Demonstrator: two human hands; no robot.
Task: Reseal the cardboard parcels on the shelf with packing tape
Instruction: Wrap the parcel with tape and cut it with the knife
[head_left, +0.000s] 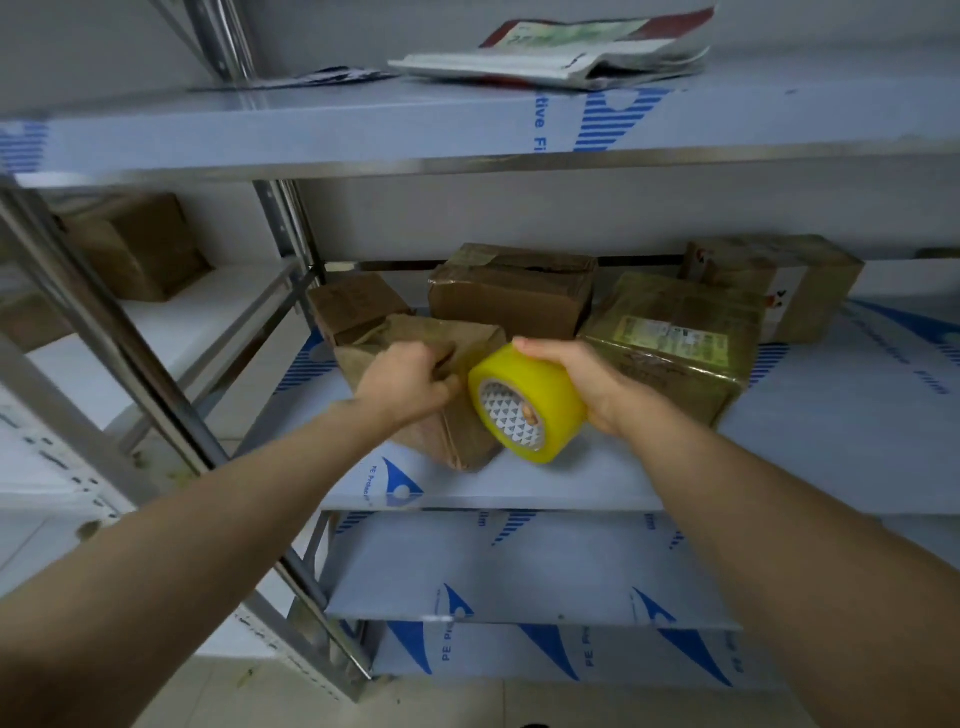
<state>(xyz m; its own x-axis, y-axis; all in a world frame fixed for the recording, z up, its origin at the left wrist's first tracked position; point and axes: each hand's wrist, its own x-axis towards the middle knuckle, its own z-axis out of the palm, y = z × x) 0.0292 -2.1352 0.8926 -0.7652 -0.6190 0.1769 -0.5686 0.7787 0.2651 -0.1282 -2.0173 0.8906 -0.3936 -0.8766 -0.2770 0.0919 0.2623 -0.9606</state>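
Observation:
A brown cardboard parcel (457, 436) sits tilted near the front of the middle shelf (597, 478). My left hand (405, 384) rests on its top with fingers curled over the flap edge, gripping it. My right hand (582, 384) holds a thick yellow roll of packing tape (524, 405) right beside the parcel's right side, its core facing me. Behind them lie other parcels: a small one (353, 306), a larger one (514, 291), a taped one with a label (675, 343) and one at the far right (779, 280).
An upper shelf (363, 130) overhangs the parcels and carries a flat stack of printed bags (561, 52). A slanted metal upright (130, 332) stands at the left, with another parcel (135, 244) on the neighbouring rack. Lower shelves (519, 566) lie beneath.

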